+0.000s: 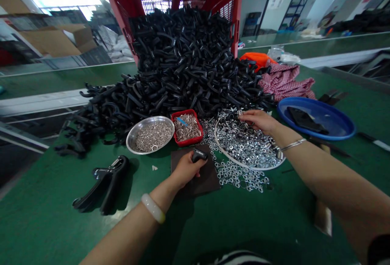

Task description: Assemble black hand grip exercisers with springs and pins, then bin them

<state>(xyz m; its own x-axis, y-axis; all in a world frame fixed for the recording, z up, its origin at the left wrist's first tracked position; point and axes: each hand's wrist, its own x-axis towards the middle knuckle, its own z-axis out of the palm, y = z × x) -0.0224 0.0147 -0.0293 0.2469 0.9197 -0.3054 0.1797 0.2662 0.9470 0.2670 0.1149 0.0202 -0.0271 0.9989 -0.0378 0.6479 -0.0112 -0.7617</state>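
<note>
My left hand (186,168) is closed around a black plastic part (199,155), held over a dark square pad (204,181). My right hand (256,120) is pinched at the back of a round white-rimmed tray (236,161) heaped with small silver nuts and rings; a small shiny metal piece (239,113) shows at its fingertips. Left of the tray are a red box (188,142) of small metal pins with a blue strip on top, and a metal bowl (131,145) of tiny metal pieces. An assembled black hand grip (106,183) with a spring lies at the left.
A red crate (236,13) lies tipped behind, spilling a big pile of black parts (183,61) across the green table (39,200). At the right are a blue tray (344,129) holding a dark flat object, a checkered cloth (286,82), and a wooden-handled tool (323,216).
</note>
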